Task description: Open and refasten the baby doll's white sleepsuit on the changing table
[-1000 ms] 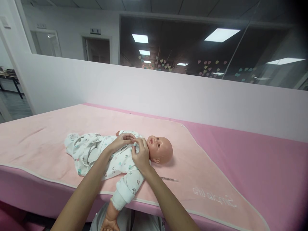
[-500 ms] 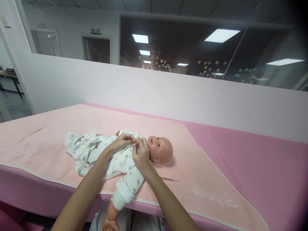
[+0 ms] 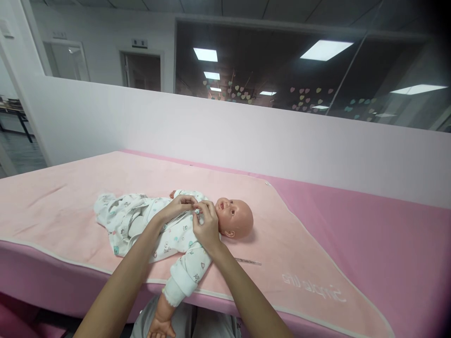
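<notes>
A baby doll (image 3: 235,218) lies on its back on a light pink blanket (image 3: 88,188), head to the right. It wears a white printed romper (image 3: 169,234). Its near arm hangs over the front edge of the table. My left hand (image 3: 178,207) pinches the romper fabric at the doll's chest near the collar. My right hand (image 3: 206,226) pinches the collar edge just beside it, next to the doll's chin, with a small snap showing between its fingertips.
A thin thermometer-like stick (image 3: 248,261) lies on the blanket just right of my right forearm. The blanket covers a darker pink padded table (image 3: 369,234). A white partition wall (image 3: 246,136) stands behind, with dark glass above it.
Both hands stay at the doll's collar; only the right fingertips have shifted slightly on the fabric. The doll has not moved.
</notes>
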A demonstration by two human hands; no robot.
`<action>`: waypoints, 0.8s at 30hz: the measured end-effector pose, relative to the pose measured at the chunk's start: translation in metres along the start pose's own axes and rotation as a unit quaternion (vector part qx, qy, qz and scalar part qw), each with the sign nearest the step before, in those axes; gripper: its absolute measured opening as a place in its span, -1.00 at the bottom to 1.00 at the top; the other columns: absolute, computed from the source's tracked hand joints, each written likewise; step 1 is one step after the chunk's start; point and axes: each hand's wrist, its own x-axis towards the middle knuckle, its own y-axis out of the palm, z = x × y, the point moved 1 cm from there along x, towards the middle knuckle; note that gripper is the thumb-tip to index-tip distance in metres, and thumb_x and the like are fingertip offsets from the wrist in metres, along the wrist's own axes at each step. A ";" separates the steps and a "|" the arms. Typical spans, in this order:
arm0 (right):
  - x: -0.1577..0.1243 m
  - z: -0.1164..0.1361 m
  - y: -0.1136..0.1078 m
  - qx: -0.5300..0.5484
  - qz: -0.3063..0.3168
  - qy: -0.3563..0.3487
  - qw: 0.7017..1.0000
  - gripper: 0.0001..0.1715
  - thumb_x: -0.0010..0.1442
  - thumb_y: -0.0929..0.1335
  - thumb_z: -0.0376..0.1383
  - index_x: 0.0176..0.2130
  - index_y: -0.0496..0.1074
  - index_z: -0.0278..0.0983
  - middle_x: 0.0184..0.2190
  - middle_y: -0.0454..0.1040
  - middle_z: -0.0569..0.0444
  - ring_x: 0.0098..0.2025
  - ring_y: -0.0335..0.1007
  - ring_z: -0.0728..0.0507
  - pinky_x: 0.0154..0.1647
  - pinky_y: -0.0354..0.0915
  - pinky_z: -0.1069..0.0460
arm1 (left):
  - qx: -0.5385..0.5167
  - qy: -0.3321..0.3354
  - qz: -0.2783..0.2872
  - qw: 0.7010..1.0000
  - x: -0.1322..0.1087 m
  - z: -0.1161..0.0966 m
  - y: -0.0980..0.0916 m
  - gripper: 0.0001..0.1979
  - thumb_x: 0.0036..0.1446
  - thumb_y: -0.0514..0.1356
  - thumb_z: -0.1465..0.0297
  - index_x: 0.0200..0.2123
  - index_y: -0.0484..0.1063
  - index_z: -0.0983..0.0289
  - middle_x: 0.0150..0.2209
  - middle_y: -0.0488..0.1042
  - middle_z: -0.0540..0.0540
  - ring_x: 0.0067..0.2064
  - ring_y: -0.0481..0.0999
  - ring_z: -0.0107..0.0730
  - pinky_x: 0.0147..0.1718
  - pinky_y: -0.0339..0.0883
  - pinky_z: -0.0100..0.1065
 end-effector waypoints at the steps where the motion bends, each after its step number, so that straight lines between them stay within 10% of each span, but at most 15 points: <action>1: 0.000 0.000 0.000 -0.002 0.001 0.000 1.000 -0.71 0.06 0.23 -0.49 -0.21 0.34 -0.25 -0.20 0.29 -0.01 -0.13 0.28 -0.11 -0.13 0.32 -0.02 | 0.002 -0.001 -0.001 1.000 0.000 -0.001 0.000 -0.88 -0.09 0.18 0.43 -0.43 0.42 0.36 -0.43 0.41 0.06 -0.33 0.36 -0.44 -0.31 0.24 -0.43; 24: -0.001 -0.002 0.001 -0.015 -0.047 0.003 0.999 -0.73 0.19 0.15 -0.46 -0.20 0.34 -0.24 -0.22 0.30 -0.01 -0.13 0.26 -0.08 -0.08 0.29 -0.02 | 0.016 0.010 -0.012 1.000 -0.002 -0.001 -0.004 -0.88 -0.06 0.12 0.42 -0.46 0.44 0.32 -0.38 0.43 0.04 -0.23 0.37 -0.40 -0.15 0.19 -0.44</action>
